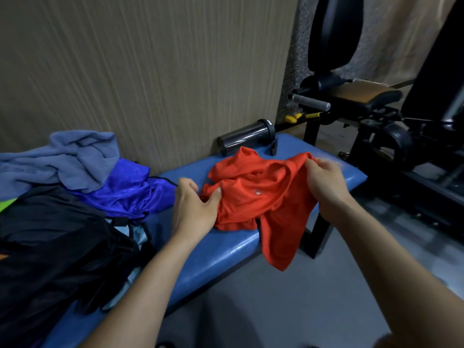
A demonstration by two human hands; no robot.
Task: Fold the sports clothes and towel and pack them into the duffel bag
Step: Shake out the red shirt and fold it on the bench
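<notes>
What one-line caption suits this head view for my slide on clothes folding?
Both hands, left hand and right hand, grip a crumpled orange sports shirt on a blue padded bench.

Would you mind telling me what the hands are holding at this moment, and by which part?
Both hold the orange shirt: the left hand pinches its left edge, the right hand grips its upper right edge.
</notes>
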